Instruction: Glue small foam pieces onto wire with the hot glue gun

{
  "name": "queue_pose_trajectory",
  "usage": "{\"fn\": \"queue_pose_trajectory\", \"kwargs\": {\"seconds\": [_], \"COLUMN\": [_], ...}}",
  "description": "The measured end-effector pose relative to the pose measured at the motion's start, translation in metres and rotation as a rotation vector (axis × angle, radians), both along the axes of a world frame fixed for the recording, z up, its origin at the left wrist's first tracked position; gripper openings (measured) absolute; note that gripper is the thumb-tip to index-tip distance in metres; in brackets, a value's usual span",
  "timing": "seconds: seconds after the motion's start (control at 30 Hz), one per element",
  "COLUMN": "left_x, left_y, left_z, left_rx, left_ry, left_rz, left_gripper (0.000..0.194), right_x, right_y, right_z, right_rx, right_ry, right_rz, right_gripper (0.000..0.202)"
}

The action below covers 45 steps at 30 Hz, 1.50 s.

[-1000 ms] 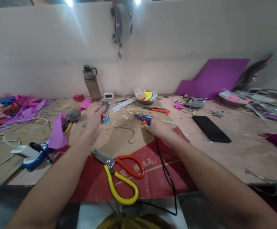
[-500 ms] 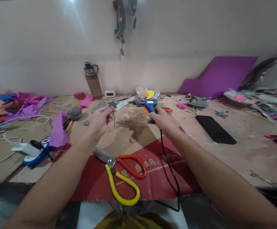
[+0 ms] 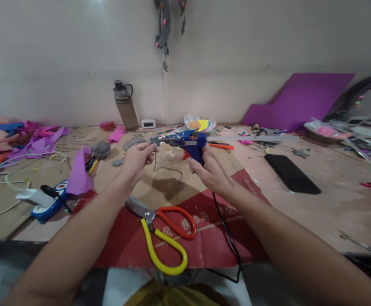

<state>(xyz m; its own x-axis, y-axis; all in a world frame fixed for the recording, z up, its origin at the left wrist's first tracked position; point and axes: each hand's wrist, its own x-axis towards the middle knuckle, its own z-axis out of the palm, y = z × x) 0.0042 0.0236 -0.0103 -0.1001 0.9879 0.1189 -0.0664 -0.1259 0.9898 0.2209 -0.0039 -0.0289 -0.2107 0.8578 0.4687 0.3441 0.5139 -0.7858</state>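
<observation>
My right hand (image 3: 214, 170) grips a blue hot glue gun (image 3: 195, 144) by its handle, with the nozzle aimed left. A long translucent glue stick (image 3: 255, 138) sticks out of its back, and a black cord (image 3: 225, 229) hangs below. Between thumb and fingers, my left hand (image 3: 138, 159) pinches a small grey piece (image 3: 154, 140), its exact kind unclear. A thin grey strand (image 3: 155, 160) hangs beneath it. The nozzle tip is at or very close to this piece; contact cannot be made out. Scissors (image 3: 155, 221) with one red and one yellow handle lie in front of both hands.
A water bottle (image 3: 125, 106) and small white clock (image 3: 148, 123) stand by the wall. Grey yarn (image 3: 100, 149), purple paper (image 3: 78, 172) and a blue power strip (image 3: 49, 210) lie left. A black phone (image 3: 290, 173) and grey star (image 3: 300, 153) lie right.
My right hand has turned the glue gun level and brought its nozzle left to the grey piece. The glue stick now shows at full length. My left hand has stayed nearly in place.
</observation>
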Motion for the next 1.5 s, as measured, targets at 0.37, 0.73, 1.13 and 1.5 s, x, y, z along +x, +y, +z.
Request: {"fn": "queue_pose_trajectory", "kwargs": {"seconds": [0.37,0.73,1.13,1.5], "left_x": [0.0001,0.0012,-0.0008,-0.001], "left_y": [0.001,-0.0026,-0.0016,0.0003], "left_z": [-0.0078,-0.0042,-0.0064,-0.0075], "left_rx": [0.016,0.042,0.035,0.035], "left_ry": [0.079,0.109,0.157,0.161], "left_rz": [-0.015,-0.009,-0.028,-0.037], "left_gripper": [0.023,0.02,0.019,0.02], "right_x": [-0.004,-0.0047,-0.0042,-0.0039], "right_y": [-0.0025,-0.0025,-0.0002,0.0001], "right_z": [0.0023,0.001,-0.0022,-0.0019], "right_rx": [0.13,0.128,0.173,0.216], "right_ry": [-0.242,-0.266,-0.25,-0.277], "right_rz": [-0.051,-0.054,-0.041,-0.067], "right_gripper": [0.038,0.038,0.037,0.032]}}
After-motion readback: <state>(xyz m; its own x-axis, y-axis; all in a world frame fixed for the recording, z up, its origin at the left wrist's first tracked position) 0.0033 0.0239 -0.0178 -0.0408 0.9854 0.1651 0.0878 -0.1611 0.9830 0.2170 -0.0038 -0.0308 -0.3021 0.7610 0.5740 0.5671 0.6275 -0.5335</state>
